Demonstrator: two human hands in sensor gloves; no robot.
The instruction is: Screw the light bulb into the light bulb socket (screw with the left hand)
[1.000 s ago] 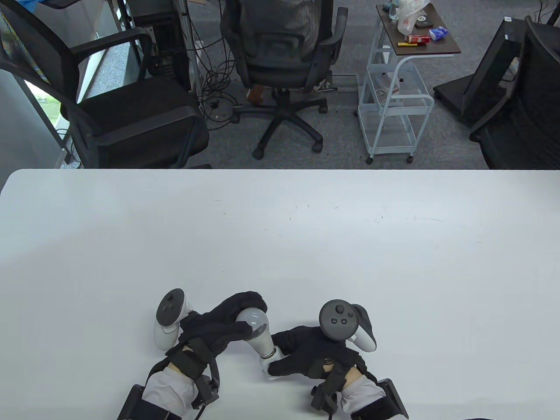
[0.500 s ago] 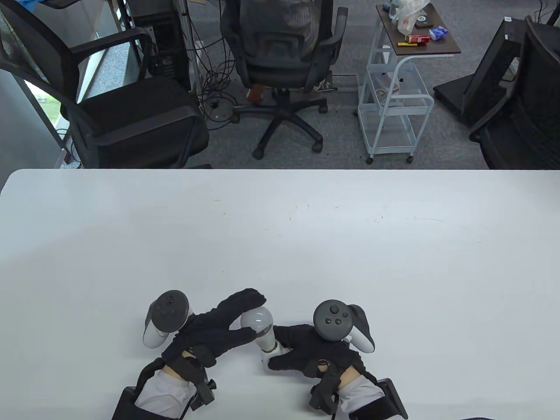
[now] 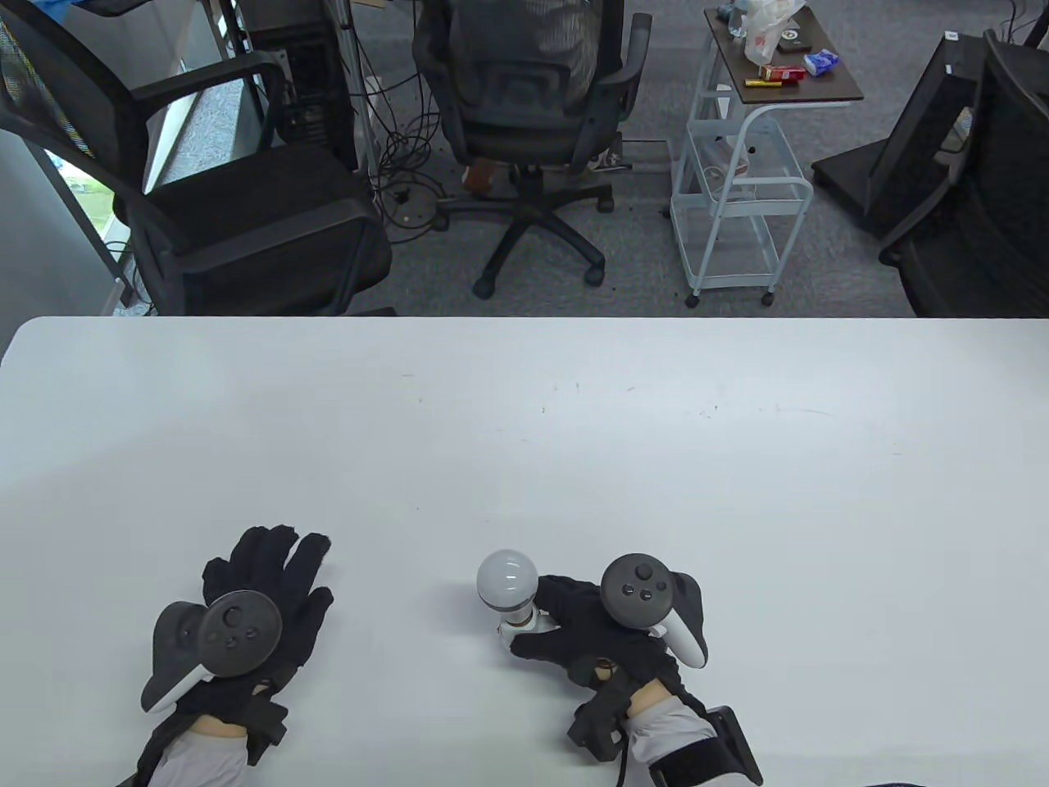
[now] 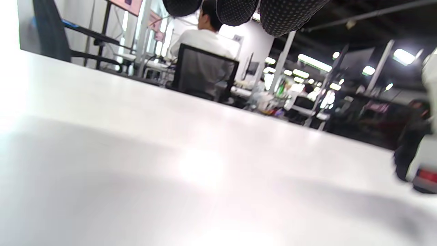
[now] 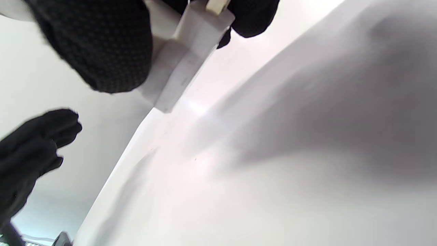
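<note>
A white light bulb (image 3: 507, 578) stands in a white socket (image 3: 519, 627) near the table's front edge. My right hand (image 3: 574, 631) grips the socket and holds it on the table; in the right wrist view the socket (image 5: 184, 65) shows between my gloved fingers (image 5: 99, 44). My left hand (image 3: 262, 590) lies flat and open on the table, well to the left of the bulb, holding nothing. Its fingertips (image 4: 235, 8) hang at the top of the left wrist view, and it also shows in the right wrist view (image 5: 30, 150).
The white table (image 3: 574, 459) stretches bare beyond the hands. Office chairs (image 3: 524, 123) and a small cart (image 3: 737, 188) stand on the floor past the far edge.
My left hand let go of the bulb and moved left, now flat on the table. The bulb and socket went from tilted to more upright in my right hand.
</note>
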